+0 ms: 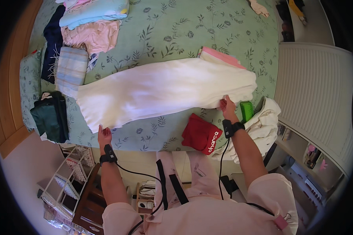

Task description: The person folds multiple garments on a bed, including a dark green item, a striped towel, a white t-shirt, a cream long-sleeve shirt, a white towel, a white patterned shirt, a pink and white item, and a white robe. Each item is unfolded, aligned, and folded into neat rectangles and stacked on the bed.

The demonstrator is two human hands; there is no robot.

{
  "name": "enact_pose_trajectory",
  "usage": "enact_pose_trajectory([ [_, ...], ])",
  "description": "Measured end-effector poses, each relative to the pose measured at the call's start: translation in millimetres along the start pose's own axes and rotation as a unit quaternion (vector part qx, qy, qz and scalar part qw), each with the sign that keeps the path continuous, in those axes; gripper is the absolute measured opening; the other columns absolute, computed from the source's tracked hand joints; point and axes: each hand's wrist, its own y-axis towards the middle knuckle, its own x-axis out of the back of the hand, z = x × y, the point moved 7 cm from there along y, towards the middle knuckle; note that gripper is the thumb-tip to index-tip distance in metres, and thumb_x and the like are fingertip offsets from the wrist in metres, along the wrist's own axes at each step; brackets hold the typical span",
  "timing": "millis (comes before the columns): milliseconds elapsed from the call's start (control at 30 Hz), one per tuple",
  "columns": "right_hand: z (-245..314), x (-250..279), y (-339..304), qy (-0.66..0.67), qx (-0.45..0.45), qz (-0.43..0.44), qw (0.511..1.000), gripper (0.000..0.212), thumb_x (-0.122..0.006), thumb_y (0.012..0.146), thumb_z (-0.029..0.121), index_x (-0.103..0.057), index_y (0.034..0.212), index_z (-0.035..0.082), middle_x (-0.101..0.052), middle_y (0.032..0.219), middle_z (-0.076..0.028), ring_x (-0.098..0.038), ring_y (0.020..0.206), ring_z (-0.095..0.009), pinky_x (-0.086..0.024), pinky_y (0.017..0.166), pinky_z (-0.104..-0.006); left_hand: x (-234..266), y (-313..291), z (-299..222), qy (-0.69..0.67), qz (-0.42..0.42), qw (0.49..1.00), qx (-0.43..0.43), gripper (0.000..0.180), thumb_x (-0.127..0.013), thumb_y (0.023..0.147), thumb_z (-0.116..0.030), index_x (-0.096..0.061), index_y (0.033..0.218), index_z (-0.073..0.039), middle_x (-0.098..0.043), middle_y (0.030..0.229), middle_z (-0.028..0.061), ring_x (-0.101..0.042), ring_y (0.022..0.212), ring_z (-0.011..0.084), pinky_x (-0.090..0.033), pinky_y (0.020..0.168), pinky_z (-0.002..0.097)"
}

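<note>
A long white garment lies stretched flat across the bed, its kind not clear from its shape. My left hand pinches its near left corner. Farther right, my right hand has its fingers closed on the near edge by the right end. A folded red cloth item with white lettering rests on the bed just left of my right wrist. Beyond my right forearm are a green plastic brush or basket-like item and a crumpled white garment. Pink cloth shows from behind the white garment's far right edge.
The bed has a green leaf-patterned sheet. Folded clothes stand at its left: a plaid cloth, a dark green garment, a pink one and a light blue one. A white louvred cabinet door is at the right.
</note>
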Motion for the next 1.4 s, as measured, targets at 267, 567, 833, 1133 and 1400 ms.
enact_pose_trajectory([
  [267, 8, -12, -18, 0.008, -0.09, 0.087, 0.992, 0.025, -0.069, 0.081, 0.019, -0.05, 0.07, 0.007, -0.045, 0.054, 0.0, -0.042, 0.046, -0.012, -0.042, 0.049, -0.0283, 21, -16, -34, 0.037, -0.003, 0.986, -0.161, 0.016, -0.059, 0.088, -0.018, -0.052, 0.099, -0.008, -0.057, 0.089, 0.0038, -0.053, 0.076, 0.016, -0.046, 0.065, 0.0309],
  [567, -22, 39, -1, -0.159, -0.099, 0.049, 0.981, 0.019, -0.068, 0.081, 0.019, -0.052, 0.086, 0.011, -0.049, 0.06, 0.001, -0.046, 0.05, -0.01, -0.043, 0.047, -0.0285, 37, 3, -16, 0.066, -0.094, 0.991, -0.063, 0.022, -0.058, 0.088, -0.024, -0.053, 0.1, -0.006, -0.056, 0.094, 0.0055, -0.052, 0.087, 0.0201, -0.047, 0.075, 0.0366],
  [833, 33, -38, -61, -0.509, 0.378, 0.119, 0.764, 0.019, -0.056, 0.086, 0.02, -0.058, 0.084, 0.001, -0.057, 0.066, -0.005, -0.053, 0.056, -0.015, -0.043, 0.052, -0.0286, 31, -6, -13, -0.032, -0.093, 0.995, -0.024, 0.031, -0.07, 0.077, -0.037, -0.06, 0.097, -0.015, -0.062, 0.088, -0.0019, -0.055, 0.079, 0.0139, -0.041, 0.072, 0.0297],
  [1133, -44, -245, -151, -0.583, 0.407, 0.38, 0.592, 0.052, -0.065, 0.08, 0.022, -0.046, 0.125, 0.006, -0.048, 0.127, -0.014, -0.044, 0.119, -0.03, -0.036, 0.099, -0.0405, -122, -144, -49, 0.093, 0.053, 0.953, -0.284, 0.038, -0.064, 0.078, 0.003, -0.052, 0.114, 0.0, -0.057, 0.113, 0.0105, -0.056, 0.101, 0.0181, -0.048, 0.082, 0.0271],
  [1400, 92, -164, -179, 0.057, -0.035, 0.565, 0.822, 0.066, -0.031, 0.093, 0.055, -0.026, 0.139, 0.008, -0.036, 0.14, -0.009, -0.042, 0.123, -0.025, -0.034, 0.102, -0.0389, -353, -377, 176, 0.464, 0.545, 0.569, -0.406, 0.053, -0.069, 0.072, -0.003, -0.048, 0.121, -0.003, -0.033, 0.14, 0.0201, -0.037, 0.126, 0.0386, -0.035, 0.1, 0.0402],
])
